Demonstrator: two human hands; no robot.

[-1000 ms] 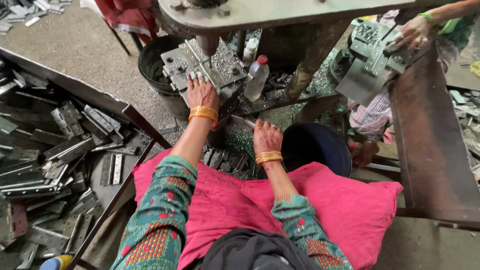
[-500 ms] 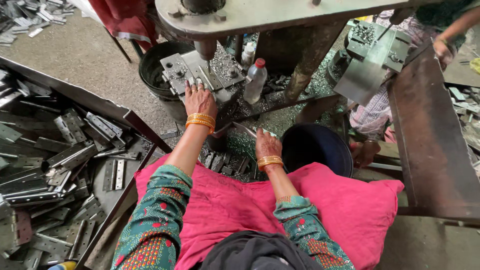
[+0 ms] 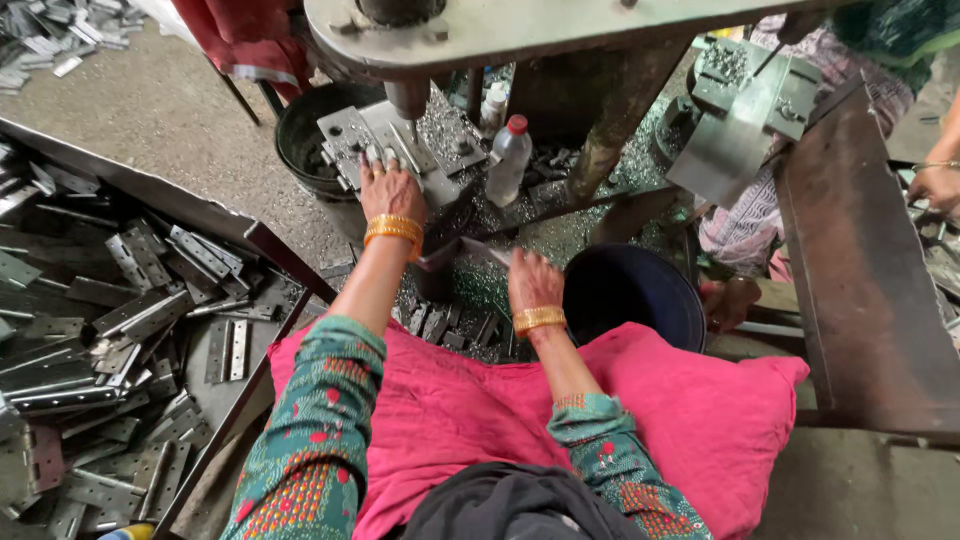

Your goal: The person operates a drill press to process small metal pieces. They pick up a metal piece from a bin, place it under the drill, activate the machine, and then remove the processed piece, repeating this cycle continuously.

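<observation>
My left hand (image 3: 388, 188) lies flat with spread fingers on a grey metal die plate (image 3: 392, 138) under the punch (image 3: 408, 98) of a press. My right hand (image 3: 533, 282) is lower and nearer to me, closed on a thin flat metal piece (image 3: 470, 252) that sticks out to the left above a pile of hinge pieces (image 3: 455, 325). Both wrists carry orange bangles. A pink cloth (image 3: 480, 420) covers my lap.
A tray of grey metal hinges (image 3: 110, 330) fills the left. A plastic bottle (image 3: 508, 160) stands by the press column. A dark round tub (image 3: 632, 300) sits right of my right hand. Another person's hand (image 3: 938, 185) works at the far right beside a rusty bench (image 3: 860, 270).
My left hand stays on the die plate. My right hand has shifted slightly, and the thin metal piece now shows in it. The other person's hand has moved from the second die toward the far right.
</observation>
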